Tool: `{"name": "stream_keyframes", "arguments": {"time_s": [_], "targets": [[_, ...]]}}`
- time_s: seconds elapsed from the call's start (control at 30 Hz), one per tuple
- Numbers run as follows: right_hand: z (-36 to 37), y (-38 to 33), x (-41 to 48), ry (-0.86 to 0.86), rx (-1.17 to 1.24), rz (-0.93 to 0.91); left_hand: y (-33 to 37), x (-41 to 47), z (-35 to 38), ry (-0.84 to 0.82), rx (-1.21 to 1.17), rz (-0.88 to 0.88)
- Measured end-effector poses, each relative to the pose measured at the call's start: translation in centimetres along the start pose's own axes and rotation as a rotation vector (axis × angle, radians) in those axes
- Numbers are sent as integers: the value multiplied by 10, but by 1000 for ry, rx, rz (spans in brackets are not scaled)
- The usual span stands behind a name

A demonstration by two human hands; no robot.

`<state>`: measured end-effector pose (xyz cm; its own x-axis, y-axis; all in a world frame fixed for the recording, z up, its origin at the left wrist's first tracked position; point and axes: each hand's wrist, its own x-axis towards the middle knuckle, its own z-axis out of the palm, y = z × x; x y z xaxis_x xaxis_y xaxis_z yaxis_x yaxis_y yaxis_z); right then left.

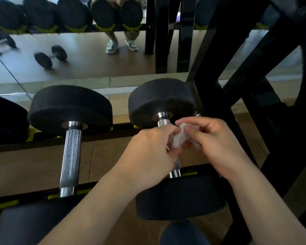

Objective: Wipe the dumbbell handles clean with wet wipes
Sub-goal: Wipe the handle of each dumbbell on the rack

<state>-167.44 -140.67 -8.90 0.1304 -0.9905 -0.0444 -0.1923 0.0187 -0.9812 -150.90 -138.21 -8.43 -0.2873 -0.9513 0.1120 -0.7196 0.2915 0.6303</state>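
Left hand (148,152): back of hand up, over the middle of the right dumbbell handle (163,122); fingers curled toward the wet wipe (179,138).
Left grip: narrow, fingertips pinching the wipe's left edge.
Right hand (214,138): just right of the same handle, fingers bent in toward the left hand.
Right grip: narrow, thumb and fingers pinching the wipe's right side.
Wet wipe: white, bunched, held between both hands right over the handle; cannot tell if it touches the metal.
Right dumbbell handle: knurled steel, only its far end and near collar show, rest hidden under the hands.
Right dumbbell heads: far head (161,101) and near head (180,197), black, resting on the rack (42,138).
Left dumbbell handle (72,156): bare, fully visible, dark specks on it, well apart from both hands.
Rack: black rails with yellow-green pads, black uprights at right.
Mirror (95,59): behind the rack, showing a loose dumbbell (50,56) on the floor and a pair of shoes (121,45).
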Motion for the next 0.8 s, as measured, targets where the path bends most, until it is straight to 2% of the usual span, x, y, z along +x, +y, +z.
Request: {"name": "stream_keyframes", "arguments": {"time_s": [0.07, 0.13, 0.27, 0.33, 0.43, 0.5, 0.6, 0.73, 0.8], "targets": [[-3, 10, 11, -47, -181, -12, -5, -8, 5, -38, 74, -36], [0, 21, 18, -102, -231, -18, -7, -13, 5, -50, 86, -98], [8, 29, 32, -60, -292, -132, -9, -1, -3, -83, 156, -84], [2, 30, 29, -100, -345, -173, -13, 6, -5, -69, 142, -85], [0, 26, 20, -310, -524, -189, -23, 10, 0, -92, 73, -148], [5, 24, 32, -239, -592, -343, -30, 12, 5, -105, -5, -198], [11, 23, 49, -126, -574, -445, -35, 18, 6, -97, -101, -251], [1, 35, 29, -304, -519, -325, -41, 25, 3, -104, -221, -288], [2, 37, 36, -200, -488, -372, -43, 23, 6, -102, -204, -277]]}}
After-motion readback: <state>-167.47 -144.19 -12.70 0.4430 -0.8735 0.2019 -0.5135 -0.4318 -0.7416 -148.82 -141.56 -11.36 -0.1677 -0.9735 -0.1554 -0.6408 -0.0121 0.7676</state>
